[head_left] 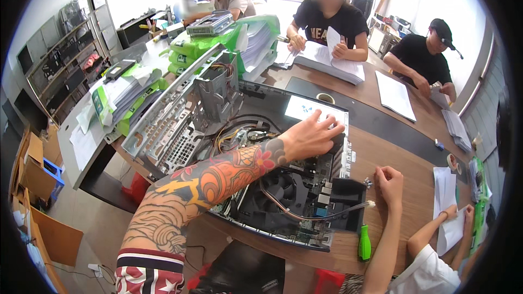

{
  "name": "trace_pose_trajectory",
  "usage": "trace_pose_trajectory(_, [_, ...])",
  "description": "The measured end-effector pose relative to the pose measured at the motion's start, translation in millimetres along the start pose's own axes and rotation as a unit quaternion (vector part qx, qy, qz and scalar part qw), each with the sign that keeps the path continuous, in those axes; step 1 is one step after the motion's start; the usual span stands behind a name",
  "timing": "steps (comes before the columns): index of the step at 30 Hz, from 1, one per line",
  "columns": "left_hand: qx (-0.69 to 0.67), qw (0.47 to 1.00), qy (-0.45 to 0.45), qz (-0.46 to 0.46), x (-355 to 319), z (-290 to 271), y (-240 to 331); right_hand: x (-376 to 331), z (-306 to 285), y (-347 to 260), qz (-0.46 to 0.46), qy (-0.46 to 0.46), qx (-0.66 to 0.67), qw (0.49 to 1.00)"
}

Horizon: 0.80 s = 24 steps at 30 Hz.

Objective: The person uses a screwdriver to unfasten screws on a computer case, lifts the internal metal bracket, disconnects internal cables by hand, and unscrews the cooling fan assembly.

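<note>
An opened desktop computer case (297, 239) lies in front of me, its inner parts showing. My left hand (313, 137) reaches across it from the lower left, fingers spread and bent. Its fingertips are over a flat white panel (294, 106) with blue marks at the case's far right corner; whether they touch it is unclear. Below the forearm sit a black cooling fan (280, 188) and a bundle of cables (294, 213). My right hand (389, 185) rests closed on the table, its inside hidden. Beside it lie several small screws (368, 183).
A green-handled screwdriver (364, 244) lies right of the case. The raised metal frame (163, 125) stands along its left. Paper packs in green wrapping (201, 49) are stacked behind. A tape roll (325, 98) is beyond the panel. Several co-workers sit around the table (376, 147) with papers.
</note>
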<state>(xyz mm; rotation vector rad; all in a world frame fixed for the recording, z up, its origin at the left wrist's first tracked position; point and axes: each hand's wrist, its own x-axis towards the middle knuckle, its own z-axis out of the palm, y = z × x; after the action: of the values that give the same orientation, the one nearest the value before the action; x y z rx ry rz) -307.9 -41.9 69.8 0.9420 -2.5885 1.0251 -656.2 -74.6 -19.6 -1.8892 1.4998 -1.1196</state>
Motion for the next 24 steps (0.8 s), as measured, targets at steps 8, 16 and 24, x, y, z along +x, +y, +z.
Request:
trace_pose_trajectory(8, [-0.018,0.998,0.063,0.023,-3.8,7.1,-4.9,0.2,1.5,-0.5,-0.028,0.004,0.005,1.000])
trace_pose_trajectory(16, [0.053,0.998,0.024,0.018,-4.2,4.3,-1.3,2.1,-1.8,5.5,-0.007,-0.009,0.016,1.000])
trace_pose_trajectory(24, [-0.017,0.998,-0.039,-0.043,-2.4,-1.5,7.0,-0.4,-2.3,-0.3,-0.023,-0.011,-0.007,1.000])
